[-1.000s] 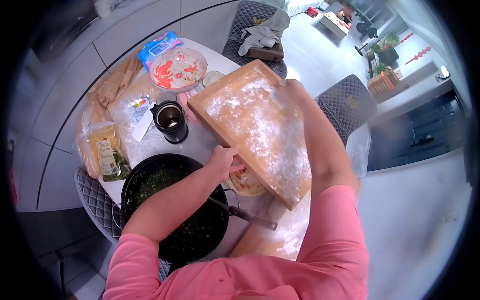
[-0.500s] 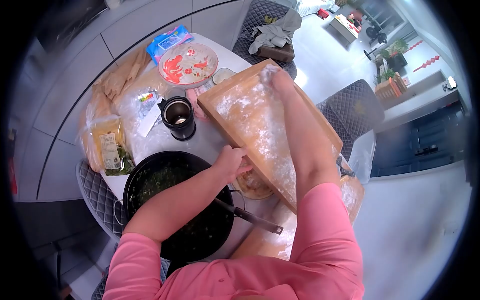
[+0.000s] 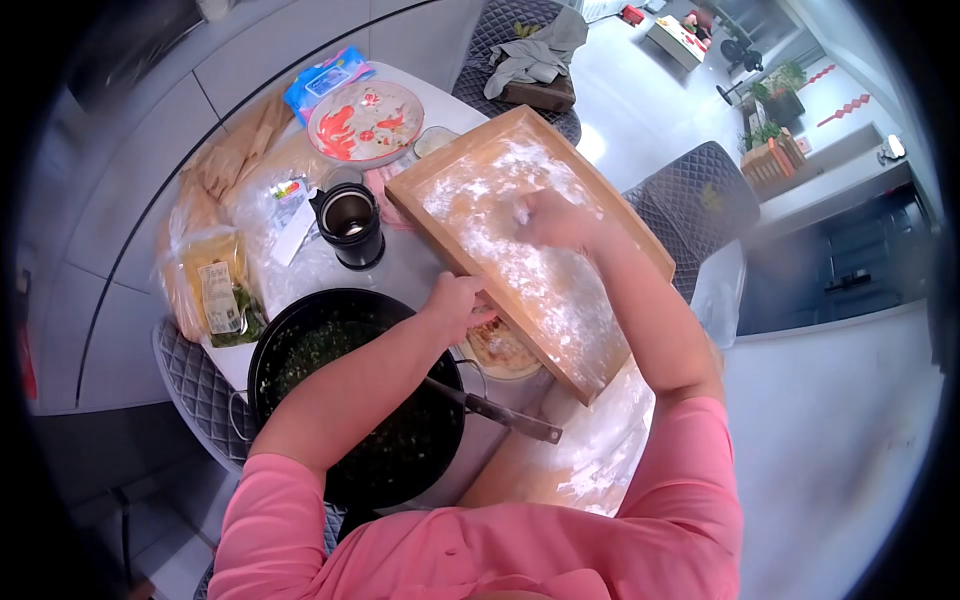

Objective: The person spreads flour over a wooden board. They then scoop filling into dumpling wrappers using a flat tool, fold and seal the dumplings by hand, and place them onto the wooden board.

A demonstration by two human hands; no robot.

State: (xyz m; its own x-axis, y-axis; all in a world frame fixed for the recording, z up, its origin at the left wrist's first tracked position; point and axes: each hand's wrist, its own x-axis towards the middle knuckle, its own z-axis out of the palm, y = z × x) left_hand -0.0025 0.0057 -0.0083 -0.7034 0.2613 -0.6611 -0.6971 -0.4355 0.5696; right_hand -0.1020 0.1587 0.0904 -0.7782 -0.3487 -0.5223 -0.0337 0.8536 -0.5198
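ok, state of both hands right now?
Left hand: closed on the near edge of the floured wooden tray, holding it up at a tilt.
Right hand: over the tray's floured surface, blurred; cannot tell if open or closed.

Cup (image 3: 352, 240) obstructs passage between wok (image 3: 256, 375) and bowl (image 3: 390, 95)
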